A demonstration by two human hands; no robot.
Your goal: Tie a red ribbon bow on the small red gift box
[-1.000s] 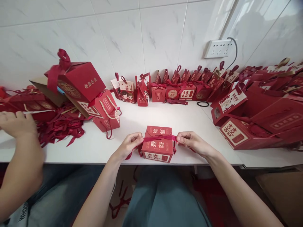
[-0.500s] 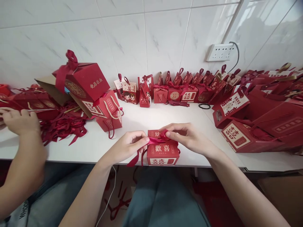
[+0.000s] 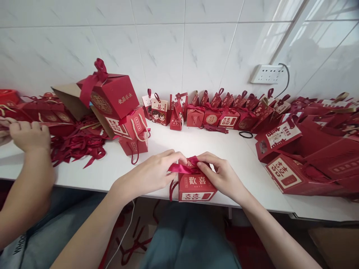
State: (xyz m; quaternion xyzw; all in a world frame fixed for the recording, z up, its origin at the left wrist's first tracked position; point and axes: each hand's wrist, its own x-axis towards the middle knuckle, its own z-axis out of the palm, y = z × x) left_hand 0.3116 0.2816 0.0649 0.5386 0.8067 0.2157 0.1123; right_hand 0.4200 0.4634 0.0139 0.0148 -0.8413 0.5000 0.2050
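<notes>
A red gift box (image 3: 198,185) with white and gold Chinese characters stands at the table's front edge, straight before me. Across its top lies a dark pink satin ribbon (image 3: 181,169). My left hand (image 3: 157,170) is at the box's left side, with curled fingers holding the ribbon; some fingertips are hidden behind it. From the right, my right hand (image 3: 220,172) pinches the ribbon between thumb and fingers over the lid, its palm close to the box's right side. A dark red rope handle (image 3: 173,189) hangs at the box's left.
Stacked red boxes (image 3: 112,95) and a heap of ribbons (image 3: 80,147) lie left. Small gift boxes (image 3: 211,116) line the wall, near a black ring (image 3: 246,134). More red boxes (image 3: 291,172) crowd the right. A co-worker's hand (image 3: 29,136) is at far left.
My left hand has moved in over the box top, its fingers reaching farther forward. My right hand has lowered onto the lid's right side. The view has shifted slightly left.
</notes>
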